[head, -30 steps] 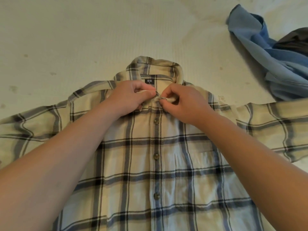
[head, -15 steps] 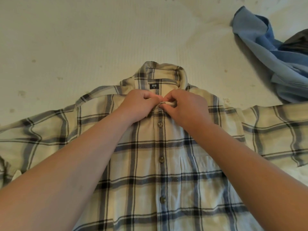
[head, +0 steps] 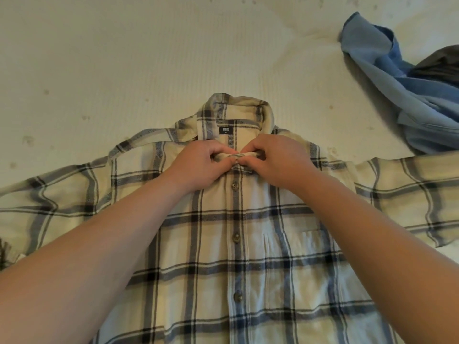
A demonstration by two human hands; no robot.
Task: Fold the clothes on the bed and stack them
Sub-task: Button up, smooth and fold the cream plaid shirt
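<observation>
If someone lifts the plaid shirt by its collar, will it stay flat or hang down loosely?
The plaid shirt would probably hang limp: its cloth bunches where the left hand and right hand pinch it. It looks light, and the fastened buttons should keep the front closed.

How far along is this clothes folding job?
Early. Done: the plaid shirt lies flat on the bed, face up, front buttoned. In hand: the left hand and right hand pinch its collar at the top button. Left: sleeves are spread and unfolded; the blue garment and a dark garment lie crumpled. No stack is visible.
</observation>
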